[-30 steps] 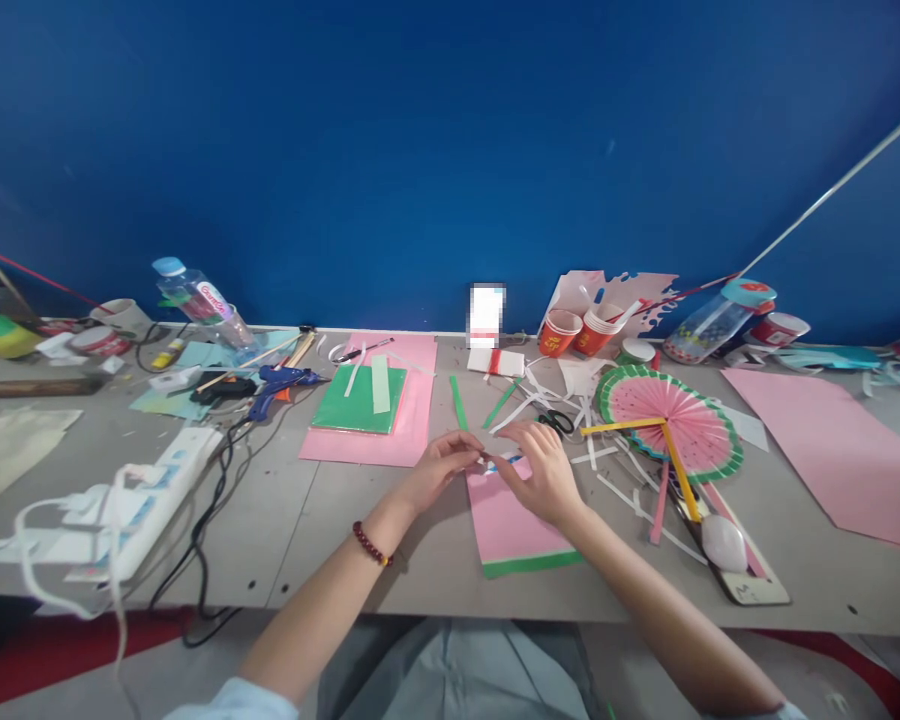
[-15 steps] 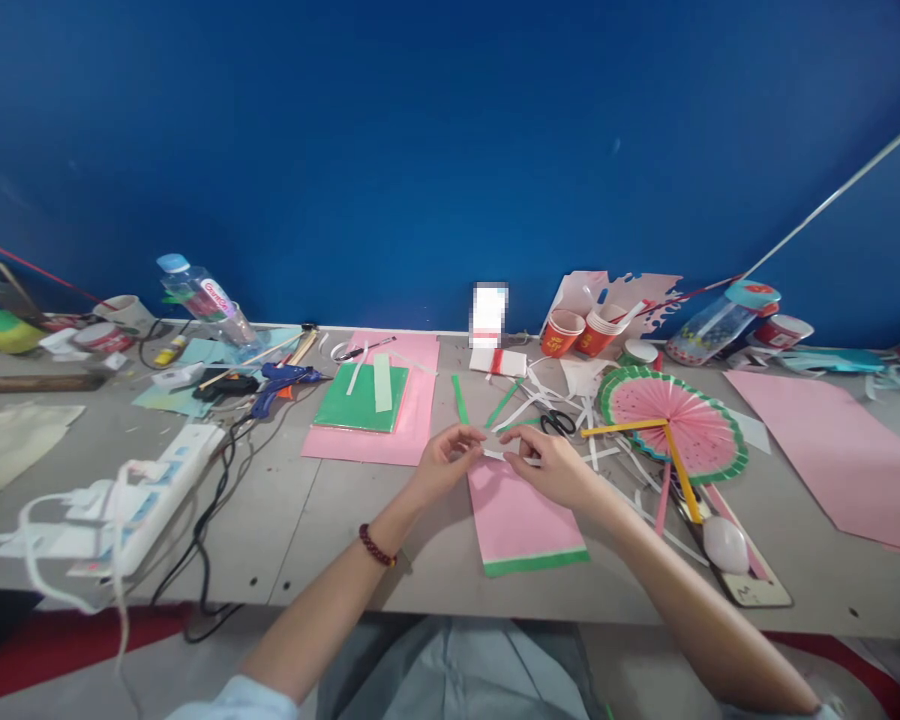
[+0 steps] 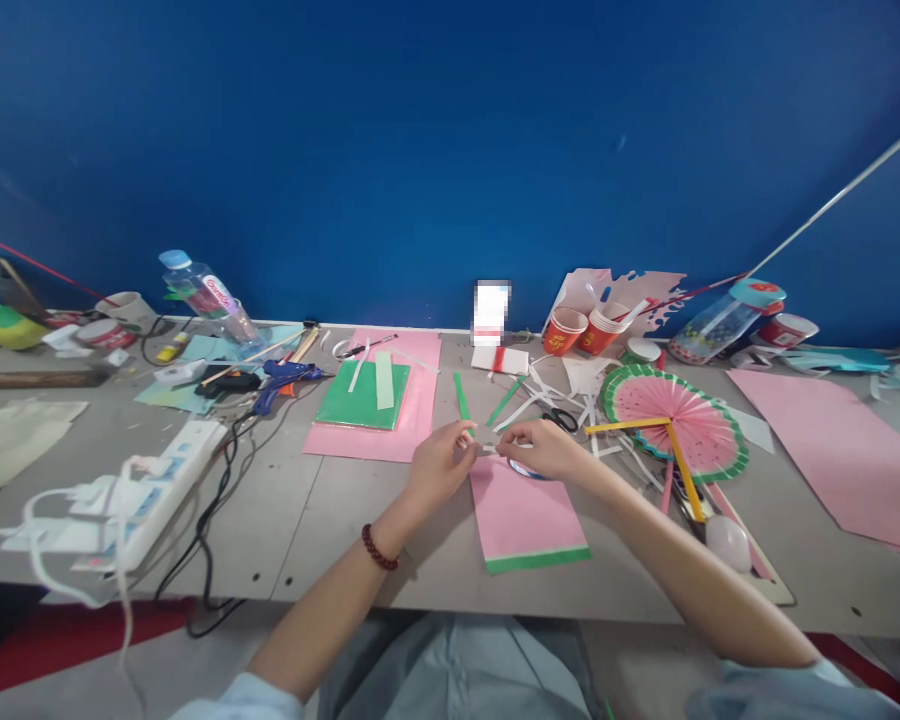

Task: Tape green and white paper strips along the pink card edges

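My left hand (image 3: 442,462) and my right hand (image 3: 544,450) meet over the far end of a pink paper sheet (image 3: 529,515) with a green band along its near edge. A small white strip (image 3: 487,449) is pinched between the fingertips of both hands; its kind is too small to tell. Partly hidden under my right palm is a round-edged white and blue item (image 3: 523,468), lying at the sheet's far edge. Black-handled scissors (image 3: 560,419) lie just beyond my right hand, among white paper strips (image 3: 521,408). Two green strips (image 3: 461,396) rest beyond my fingertips.
To the right lies a watermelon-patterned paper fan (image 3: 675,405) with yellow sticks. Left are a green packet (image 3: 364,395) on pink paper, a blue glue gun (image 3: 277,385) and a white power strip (image 3: 165,500) with cables. Red paper cups (image 3: 565,332) and a phone (image 3: 490,312) stand at the back.
The fingertips have closed in on the white strip, which shows smaller between them. My right hand has tipped lower, and the white and blue item now shows beneath it.
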{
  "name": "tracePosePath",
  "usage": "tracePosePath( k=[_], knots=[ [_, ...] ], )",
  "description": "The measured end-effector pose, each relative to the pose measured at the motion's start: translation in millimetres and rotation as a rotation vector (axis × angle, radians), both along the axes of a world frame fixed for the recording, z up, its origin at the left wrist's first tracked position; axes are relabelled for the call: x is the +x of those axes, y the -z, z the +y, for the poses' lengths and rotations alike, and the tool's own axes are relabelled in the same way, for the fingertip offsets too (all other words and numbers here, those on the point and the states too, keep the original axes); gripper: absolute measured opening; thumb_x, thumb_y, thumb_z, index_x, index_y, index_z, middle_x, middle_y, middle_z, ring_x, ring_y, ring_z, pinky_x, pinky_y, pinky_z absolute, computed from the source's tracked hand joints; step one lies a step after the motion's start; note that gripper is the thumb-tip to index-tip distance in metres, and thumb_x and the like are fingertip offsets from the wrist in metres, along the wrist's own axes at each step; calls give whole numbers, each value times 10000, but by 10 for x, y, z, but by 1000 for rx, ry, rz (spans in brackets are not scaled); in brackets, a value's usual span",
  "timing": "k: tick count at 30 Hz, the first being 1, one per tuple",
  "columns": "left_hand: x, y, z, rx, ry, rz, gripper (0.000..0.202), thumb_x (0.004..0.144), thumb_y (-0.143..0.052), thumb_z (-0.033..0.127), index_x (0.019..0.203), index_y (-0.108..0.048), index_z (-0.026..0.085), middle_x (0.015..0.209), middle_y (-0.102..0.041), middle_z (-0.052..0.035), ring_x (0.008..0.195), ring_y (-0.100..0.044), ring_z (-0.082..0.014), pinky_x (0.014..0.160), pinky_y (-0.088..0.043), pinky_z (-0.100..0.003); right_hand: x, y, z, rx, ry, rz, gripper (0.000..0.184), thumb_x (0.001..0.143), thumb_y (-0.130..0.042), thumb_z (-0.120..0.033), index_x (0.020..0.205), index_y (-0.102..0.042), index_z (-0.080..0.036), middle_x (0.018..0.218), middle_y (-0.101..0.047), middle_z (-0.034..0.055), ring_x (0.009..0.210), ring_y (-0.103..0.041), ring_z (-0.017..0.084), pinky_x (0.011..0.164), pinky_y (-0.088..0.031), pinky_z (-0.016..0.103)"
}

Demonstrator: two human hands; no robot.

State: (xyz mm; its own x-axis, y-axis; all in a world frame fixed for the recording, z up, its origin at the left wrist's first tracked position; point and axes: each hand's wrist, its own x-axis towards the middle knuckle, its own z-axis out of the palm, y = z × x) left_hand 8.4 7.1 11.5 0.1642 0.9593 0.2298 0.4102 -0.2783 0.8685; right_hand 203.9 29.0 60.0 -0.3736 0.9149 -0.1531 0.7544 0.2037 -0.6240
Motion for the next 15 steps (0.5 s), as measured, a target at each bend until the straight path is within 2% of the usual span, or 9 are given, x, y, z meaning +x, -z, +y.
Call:
tracePosePath(
  k=[3,6,9,10,12,15],
  knots=[
    [-21,-45,-98,69,22,247,189,848,-537,257,1020,-614,231,914,-640,-45,823,-573,-206,738,-418,-306,51,-67,69,-85,-46,19,210,779,-572,-341,702,-707,-199,651,-645,0,598,-533,131,570,-359,240],
    [52,-96,-303,103,195,514,150,867,-513,260,943,-619,187,944,-629,-91,892,-580,-245,792,-431,-342,121,-135,139,-222,-72,89,198,754,-610,-354,698,-688,-181,607,-601,-18,525,-462,95,506,-325,224],
    [194,-68,-503,183,325,698,283,887,-493,265,1135,-566,150,1163,-598,-138,1063,-551,-277,867,-427,-379,211,-152,204,-445,-50,254,240,735,-654,-406,718,-654,-167,514,-491,-54,435,-343,56,416,-233,202],
    [238,-39,-546,204,340,755,350,884,-507,263,1210,-528,138,1245,-568,-151,1121,-529,-284,893,-418,-386,244,-143,220,-544,-35,328,272,729,-667,-436,730,-636,-166,469,-425,-76,403,-284,46,391,-188,197],
    [297,30,-590,224,290,825,413,882,-524,256,1277,-486,138,1322,-530,-154,1174,-504,-286,906,-413,-390,311,-108,235,-740,-12,492,326,721,-681,-483,749,-593,-170,412,-299,-118,365,-177,34,364,-117,189],
    [302,119,-588,227,254,827,390,891,-509,275,1265,-498,167,1383,-483,-139,1212,-478,-276,907,-416,-394,395,-30,215,-911,3,727,337,730,-686,-483,760,-547,-178,381,-223,-148,352,-89,27,349,-83,173]
  ],
)
